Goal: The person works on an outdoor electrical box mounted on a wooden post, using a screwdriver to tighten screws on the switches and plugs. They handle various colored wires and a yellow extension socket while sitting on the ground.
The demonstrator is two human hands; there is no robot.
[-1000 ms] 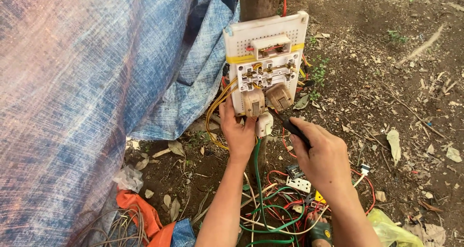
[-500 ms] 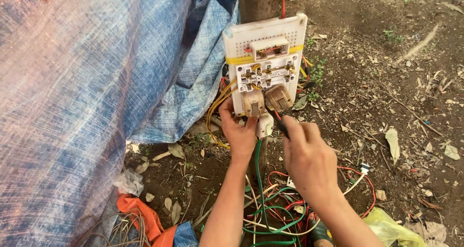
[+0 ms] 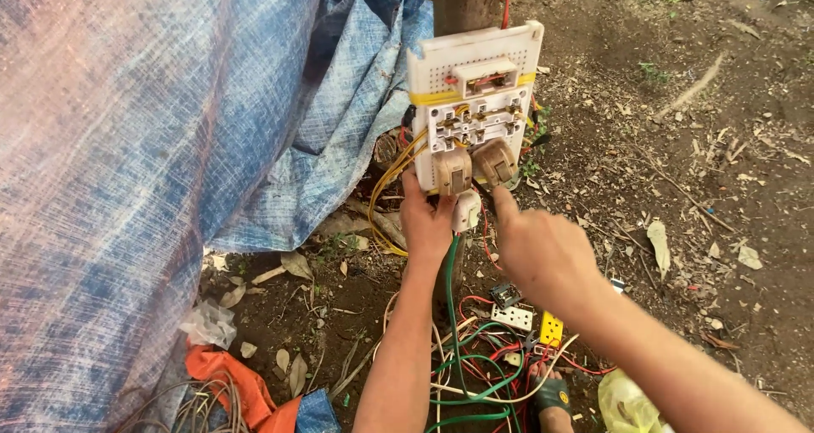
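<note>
A white perforated socket board (image 3: 441,77) is fixed upright to a wooden post (image 3: 465,0). Two brown plugs (image 3: 473,166) sit in its lower sockets, and a small white plug (image 3: 465,211) hangs just below them. My left hand (image 3: 424,225) grips the board's bottom edge under the left brown plug, thumb against the white plug. My right hand (image 3: 538,251) is seen from the back with its fingers curled. Its index finger points up to the underside of the right brown plug. The dark-handled tool it held earlier is hidden behind the hand.
A blue tarp (image 3: 170,162) covers the left side. On the bare dirt below the board lies a tangle of green, red and yellow wires (image 3: 475,365) with loose white and yellow sockets (image 3: 530,321). Orange cloth (image 3: 229,374) lies bottom left, and dry leaves are scattered on the ground.
My right hand has moved up and left from beside the board to just under the right brown plug. The dark tool no longer shows. My left hand has stayed in place.
</note>
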